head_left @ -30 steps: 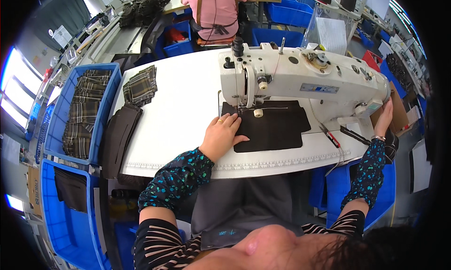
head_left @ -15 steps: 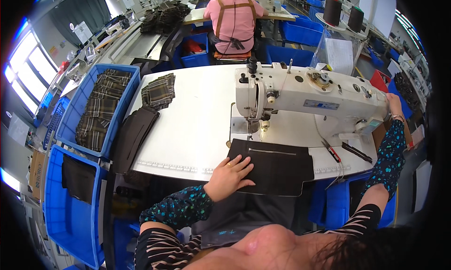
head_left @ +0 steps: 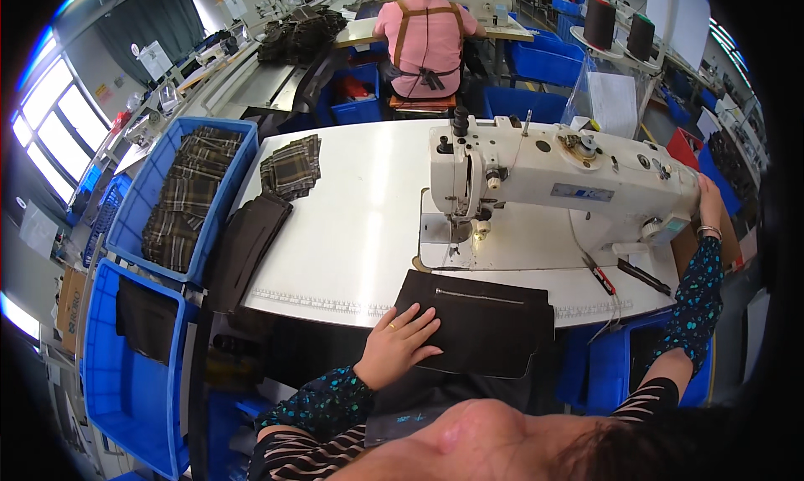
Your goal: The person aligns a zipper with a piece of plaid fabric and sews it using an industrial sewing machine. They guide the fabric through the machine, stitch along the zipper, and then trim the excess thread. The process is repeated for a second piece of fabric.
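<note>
My left hand lies flat with fingers stretched on the left side of a dark fabric panel. A pale zipper runs across the panel's upper part. The panel lies at the table's near edge and hangs partly over it, apart from the needle area of the white sewing machine. At the machine's far right end, my right hand is closed round the handwheel, which it mostly hides. Red-handled thread snips and black tweezers rest right of the panel.
Left of the white table stand a blue bin of plaid pieces and another with dark cloth. Plaid pieces and dark panels lie on the table's left. Thread cones stand behind; a person sits ahead.
My left hand has drawn the panel toward me, away from the needle area. My right hand stays at the handwheel. The whole view has shifted slightly.
</note>
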Demonstrator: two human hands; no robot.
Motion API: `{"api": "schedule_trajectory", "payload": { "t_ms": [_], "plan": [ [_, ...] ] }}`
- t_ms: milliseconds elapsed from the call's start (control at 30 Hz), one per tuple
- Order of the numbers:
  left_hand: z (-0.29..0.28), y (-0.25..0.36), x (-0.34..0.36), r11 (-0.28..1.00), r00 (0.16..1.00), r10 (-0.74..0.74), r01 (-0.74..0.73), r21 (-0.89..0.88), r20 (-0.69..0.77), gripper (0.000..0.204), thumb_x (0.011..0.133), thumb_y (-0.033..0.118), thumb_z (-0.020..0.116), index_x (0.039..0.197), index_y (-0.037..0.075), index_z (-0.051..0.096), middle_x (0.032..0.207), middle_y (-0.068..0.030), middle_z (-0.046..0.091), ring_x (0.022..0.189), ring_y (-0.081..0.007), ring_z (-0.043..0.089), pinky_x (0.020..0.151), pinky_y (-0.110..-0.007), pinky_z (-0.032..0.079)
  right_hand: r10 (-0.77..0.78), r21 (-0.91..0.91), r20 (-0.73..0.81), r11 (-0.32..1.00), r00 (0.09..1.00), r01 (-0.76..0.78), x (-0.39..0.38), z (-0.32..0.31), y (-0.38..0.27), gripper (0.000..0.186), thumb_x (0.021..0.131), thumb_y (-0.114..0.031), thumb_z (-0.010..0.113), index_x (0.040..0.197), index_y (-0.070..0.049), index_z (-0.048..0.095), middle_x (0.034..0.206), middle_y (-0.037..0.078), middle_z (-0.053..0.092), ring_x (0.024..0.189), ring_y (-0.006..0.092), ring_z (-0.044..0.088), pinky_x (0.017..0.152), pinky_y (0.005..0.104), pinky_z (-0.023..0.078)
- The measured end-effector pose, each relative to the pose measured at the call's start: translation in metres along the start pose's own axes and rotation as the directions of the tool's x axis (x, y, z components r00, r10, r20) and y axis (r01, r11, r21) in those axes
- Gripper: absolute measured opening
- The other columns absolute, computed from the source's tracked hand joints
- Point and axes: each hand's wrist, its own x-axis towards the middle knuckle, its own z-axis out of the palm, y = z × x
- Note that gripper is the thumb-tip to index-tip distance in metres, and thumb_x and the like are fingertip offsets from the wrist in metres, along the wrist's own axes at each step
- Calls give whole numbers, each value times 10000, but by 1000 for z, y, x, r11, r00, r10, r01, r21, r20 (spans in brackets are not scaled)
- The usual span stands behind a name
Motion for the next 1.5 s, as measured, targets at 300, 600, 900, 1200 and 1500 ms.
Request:
{"api": "schedule_trajectory", "payload": {
  "t_ms": [300,600,900,1200,1500],
  "plan": [
    [-16,2,10,989,984,-148,147,-14,-98,341,862,314,847,1142,132,780,1242,-22,760,1160,-225,695,1127,-483,430,-310,85,78,949,948,303,-282,43,-273,225,1040,-184,645,1156,-4,714,1077,172,746,939,337,726,831,417,567],
    [2,-23,64,954,942,-295,299,-4,-160,675,843,380,847,1378,34,625,1308,-112,665,1240,-344,590,1079,-478,433,-299,-100,402,925,866,366,-313,59,-291,293,987,-85,618,1264,-2,665,1150,178,731,998,338,732,851,440,583],
    [7,-25,60,959,932,-285,276,-69,-223,386,818,351,863,1065,82,737,966,-60,640,964,-297,587,946,-436,459,-680,480,265,708,684,518,-305,55,-462,255,945,-143,675,1190,-88,631,976,87,644,857,276,681,751,407,535],
    [7,-26,58,964,931,-264,244,-110,-253,342,805,314,868,1018,90,720,916,-50,630,912,-289,591,913,-430,473,-859,464,115,491,500,737,-300,97,-529,194,874,-119,625,1063,-111,669,870,24,619,732,214,665,605,375,531],
    [7,-26,58,964,937,-249,217,-152,-244,321,793,279,875,1000,87,722,873,-57,622,874,-290,590,895,-429,473,-790,499,168,584,589,640,-299,101,-524,163,921,-132,654,1083,-122,660,929,39,660,795,247,702,628,396,547]
  ]
}}
